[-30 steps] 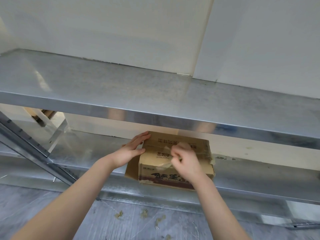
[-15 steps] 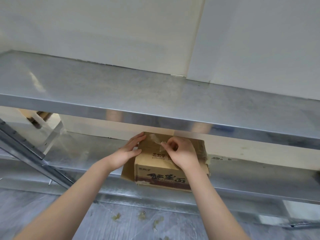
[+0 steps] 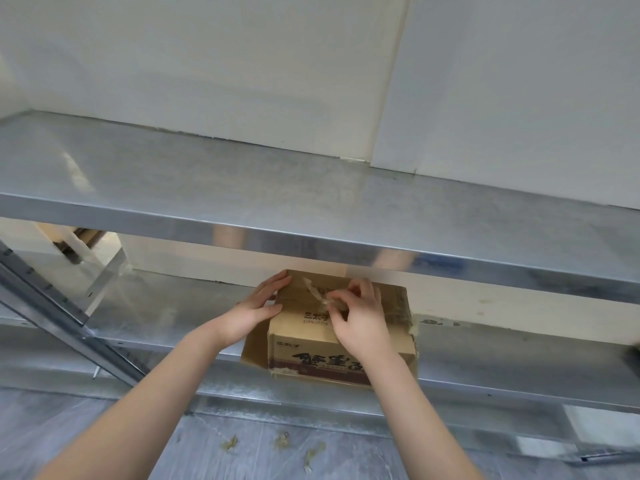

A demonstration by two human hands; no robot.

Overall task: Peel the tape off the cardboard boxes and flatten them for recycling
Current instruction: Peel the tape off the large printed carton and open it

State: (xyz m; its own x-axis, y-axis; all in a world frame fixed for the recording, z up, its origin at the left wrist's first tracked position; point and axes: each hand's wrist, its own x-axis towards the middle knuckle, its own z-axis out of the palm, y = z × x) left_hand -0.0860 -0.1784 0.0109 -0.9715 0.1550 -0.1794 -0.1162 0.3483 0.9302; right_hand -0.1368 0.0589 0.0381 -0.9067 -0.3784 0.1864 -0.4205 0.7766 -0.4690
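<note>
A small brown cardboard box with dark printed characters on its front sits on the lower metal shelf. A side flap hangs open at its left. My left hand lies flat against the box's top left corner, fingers spread, holding it down. My right hand rests on top of the box with thumb and fingers pinched on a strip of clear tape. The strip is lifted off the top and runs back toward the far edge.
The upper metal shelf juts out just above the box and hides its far edge. A slanted metal upright stands at the left. Crumpled tape bits lie on the grey floor below. White walls stand behind.
My right hand has moved from the box's front top edge toward the back, pulling the tape strip up and away along the top. My left hand has stayed on the corner.
</note>
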